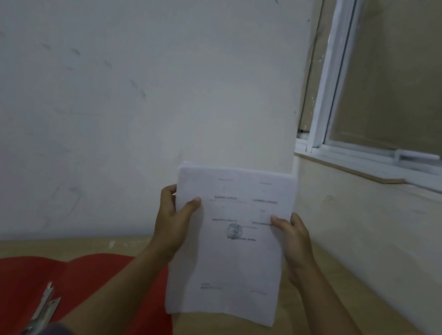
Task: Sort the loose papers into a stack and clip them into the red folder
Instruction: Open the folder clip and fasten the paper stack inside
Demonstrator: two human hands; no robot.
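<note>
Tabletop (335, 318) of pale wood fills the lower frame and meets a white, scuffed wall (110, 90) behind. A white-framed window (331, 69) occupies the upper right, with a brown sheet covering its glass and a sill (360, 168) beneath it.

Red folder (5, 277) lies open and flat at lower left. It is cut off by the left and bottom edges of the frame and is partly covered by the left forearm. A metal clip (46, 304) lies on the folder near the bottom edge, and its lower end runs out of view. A dark grey shape at the bottom edge beside the clip cannot be identified. A white mass at the far upper right, inside the window, is too blurred to identify. Print on the top sheet is blurred, and only a round stamp near its middle can be made out.

Papers (226, 270) form one squared stack held upright in the air at centre frame, above the tabletop and right of the folder. Both arms reach forward from the bottom of the frame. Left hand (173, 218) grasps the stack's left edge, thumb on the front face and fingers behind. Right hand (292, 240) grasps the right edge at about the same height, thumb likewise on the front.
</note>
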